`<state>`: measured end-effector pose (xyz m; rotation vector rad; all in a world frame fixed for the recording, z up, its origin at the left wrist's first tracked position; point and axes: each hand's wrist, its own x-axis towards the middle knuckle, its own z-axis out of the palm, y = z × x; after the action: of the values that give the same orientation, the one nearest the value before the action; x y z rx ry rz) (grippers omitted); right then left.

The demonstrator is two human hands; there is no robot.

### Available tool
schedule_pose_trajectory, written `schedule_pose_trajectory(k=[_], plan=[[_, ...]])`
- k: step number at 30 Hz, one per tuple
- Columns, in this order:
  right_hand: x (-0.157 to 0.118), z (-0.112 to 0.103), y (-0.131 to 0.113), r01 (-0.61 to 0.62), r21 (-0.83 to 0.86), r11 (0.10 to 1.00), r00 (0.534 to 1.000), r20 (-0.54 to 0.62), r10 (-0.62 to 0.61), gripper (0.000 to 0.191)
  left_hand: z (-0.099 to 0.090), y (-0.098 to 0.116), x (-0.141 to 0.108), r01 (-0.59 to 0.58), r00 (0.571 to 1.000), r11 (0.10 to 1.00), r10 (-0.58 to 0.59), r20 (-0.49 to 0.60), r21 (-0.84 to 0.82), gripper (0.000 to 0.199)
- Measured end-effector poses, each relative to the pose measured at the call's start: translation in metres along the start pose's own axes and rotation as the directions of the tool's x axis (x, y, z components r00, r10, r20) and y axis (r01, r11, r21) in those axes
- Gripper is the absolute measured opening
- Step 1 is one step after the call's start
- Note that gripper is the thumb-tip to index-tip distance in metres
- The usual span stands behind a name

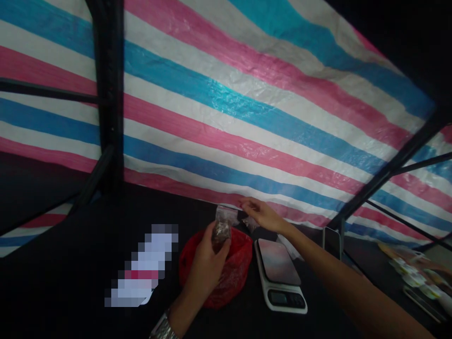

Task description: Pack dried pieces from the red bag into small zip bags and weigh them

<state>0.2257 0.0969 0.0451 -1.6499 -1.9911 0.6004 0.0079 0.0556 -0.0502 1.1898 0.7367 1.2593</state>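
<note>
The person's left hand (206, 266), with a wide silver-coloured metal bangle (163, 327) sitting on its wrist, is gripping a small clear plastic bag (221, 230) holding a brown, lumpy substance. Its fingers (223, 248) are clamped together on the lower part of that bag, whose crumpled top is sticking up above them. The bag is hanging over a crumpled red plastic bag (229, 278) lying open on a black desk (84, 245).

The right hand (263, 214) is reaching across from the lower right, palm down. Its fingers (248, 203) are lying close together and stretching toward the top of the clear bag, clamped on nothing that shows. Just under them, a second small clear bag (250, 223) is lying at the far edge of the red bag; whether they are touching it is hard to tell.

A white digital kitchen scale (278, 301) with a glossy platform is sitting on the desk just right of the red bag. A dark phone (332, 242) is standing upright beyond it. A pixelated, unreadable object (141, 266) is lying left of the left hand. A pink, blue and white striped tarpaulin (229, 117) is stretching behind everything across a black frame (109, 94), and a pile of small packets (413, 278) is lying far right.
</note>
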Motion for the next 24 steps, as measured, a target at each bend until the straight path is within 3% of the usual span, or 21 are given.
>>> schedule_pose_trajectory(k=[3, 5, 7, 11, 14, 17, 21, 24], plan=[[-0.005, -0.001, -0.021, 0.025, 0.053, 0.998, 0.99, 0.14, -0.032, 0.029, 0.007, -0.003, -0.005, -0.005, 0.996, 1.0, 0.003, 0.094, 0.025, 0.057], [-0.015, -0.011, -0.022, 0.004, 0.06, 0.998, 0.982, 0.188, -0.015, 0.029, 0.009, -0.004, -0.009, -0.008, 0.992, 0.993, -0.006, 0.124, 0.115, 0.067], [-0.03, -0.025, -0.01, -0.039, 0.041, 0.998, 0.977, 0.212, 0.03, 0.033, 0.008, -0.003, -0.011, -0.06, 0.994, 0.967, 0.035, 0.107, 0.246, 0.072], [-0.065, -0.046, 0.037, -0.159, -0.078, 0.984, 0.948, 0.266, 0.174, 0.031, -0.001, 0.002, -0.013, -0.217, 0.976, 0.888, 0.206, 0.069, 0.406, 0.054], [-0.085, -0.045, 0.073, -0.226, -0.187, 0.956, 0.928, 0.259, 0.269, 0.026, -0.008, 0.004, -0.014, -0.258, 0.966, 0.864, 0.247, 0.082, 0.433, 0.047], [-0.096, -0.041, 0.097, -0.265, -0.27, 0.926, 0.93, 0.18, 0.319, 0.034, -0.012, 0.004, -0.015, -0.281, 0.957, 0.845, 0.28, 0.071, 0.454, 0.044], [-0.095, -0.044, 0.111, -0.274, -0.329, 0.904, 0.948, 0.066, 0.311, 0.036, -0.015, 0.005, -0.014, -0.298, 0.948, 0.841, 0.315, 0.04, 0.452, 0.04], [-0.091, -0.05, 0.113, -0.241, -0.34, 0.909, 0.956, 0.077, 0.282, 0.036, -0.015, 0.009, -0.015, -0.299, 0.947, 0.833, 0.321, 0.035, 0.465, 0.038]])
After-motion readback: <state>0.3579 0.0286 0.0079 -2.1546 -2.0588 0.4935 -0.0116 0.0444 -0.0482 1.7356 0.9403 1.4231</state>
